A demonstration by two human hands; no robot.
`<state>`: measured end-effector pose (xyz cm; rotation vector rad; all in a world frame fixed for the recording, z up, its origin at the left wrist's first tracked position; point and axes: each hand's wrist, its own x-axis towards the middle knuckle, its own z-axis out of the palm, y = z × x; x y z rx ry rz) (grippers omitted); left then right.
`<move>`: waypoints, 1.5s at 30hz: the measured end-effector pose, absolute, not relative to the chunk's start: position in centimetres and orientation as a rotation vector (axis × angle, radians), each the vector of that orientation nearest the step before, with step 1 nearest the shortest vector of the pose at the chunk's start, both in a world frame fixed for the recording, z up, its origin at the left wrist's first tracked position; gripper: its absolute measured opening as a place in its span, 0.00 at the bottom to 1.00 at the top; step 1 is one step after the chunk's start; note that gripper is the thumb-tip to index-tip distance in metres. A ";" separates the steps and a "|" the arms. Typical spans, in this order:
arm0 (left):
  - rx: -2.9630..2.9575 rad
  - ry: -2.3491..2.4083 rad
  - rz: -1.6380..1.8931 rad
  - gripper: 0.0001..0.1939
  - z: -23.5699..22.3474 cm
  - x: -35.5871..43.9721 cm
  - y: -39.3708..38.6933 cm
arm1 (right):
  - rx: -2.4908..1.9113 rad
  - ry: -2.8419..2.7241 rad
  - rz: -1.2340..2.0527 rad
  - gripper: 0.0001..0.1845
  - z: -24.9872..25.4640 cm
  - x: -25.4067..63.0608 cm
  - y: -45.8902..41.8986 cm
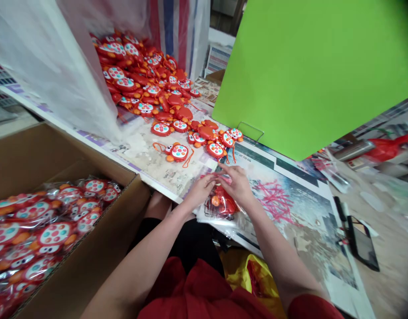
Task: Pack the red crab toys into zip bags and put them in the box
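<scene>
At the bottom of the frame, a red garment [204, 292] and two bare forearms lead up to a worktable's near edge [177, 197]. The left hand [200, 188] and right hand [237, 184], fingers curled narrow, together grip a red crab toy in a clear plastic bag [220, 204] at frame centre. Bagged toys fill a cardboard box [100, 248] lower left; loose crab toys [151, 84] pile upper left, with bare tabletop between.
</scene>
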<state>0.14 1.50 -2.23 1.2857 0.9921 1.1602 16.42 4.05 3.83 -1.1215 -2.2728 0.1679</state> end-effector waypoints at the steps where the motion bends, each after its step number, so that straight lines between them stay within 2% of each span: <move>1: 1.324 1.006 1.162 0.17 -2.4 0.1 1.5 | -1.130 -2.332 0.116 0.25 3.8 16.0 4.4; 6: 1.465 1.100 1.144 0.16 -2.2 0.0 1.7 | -1.078 -2.589 -0.195 0.24 4.0 14.9 4.8; 9: 1.526 1.171 1.114 0.16 -1.5 0.0 1.4 | -1.041 -2.643 -0.267 0.24 4.1 14.7 4.6; 12: 1.584 1.219 1.085 0.16 -0.9 0.0 1.1 | -1.065 -2.594 -0.175 0.24 4.0 14.7 4.8; 18: 1.632 1.147 1.061 0.17 -0.6 -0.1 0.8 | -1.246 -2.242 0.281 0.19 2.7 15.9 6.7; 23: 1.516 1.126 1.100 0.17 -1.5 0.1 1.2 | -1.466 -1.936 0.355 0.17 1.3 21.1 9.8; 27: 1.392 1.114 1.123 0.16 -2.0 0.3 1.3 | -1.961 -1.726 0.257 0.14 1.3 27.2 11.8; 34: 1.188 1.079 1.062 0.15 -0.6 0.2 0.9 | -2.250 -1.569 0.139 0.17 1.2 33.6 11.4; 36: 1.153 1.082 1.062 0.15 -0.3 0.2 0.8 | -2.254 -1.632 0.053 0.17 1.0 34.2 10.9; 41: 1.169 1.109 1.054 0.15 -0.5 0.3 0.9 | -2.087 -1.647 -0.360 0.29 1.5 33.6 9.4; 45: 1.146 1.073 1.071 0.14 -1.2 0.4 1.1 | -1.873 -1.751 -0.430 0.26 2.1 30.8 7.8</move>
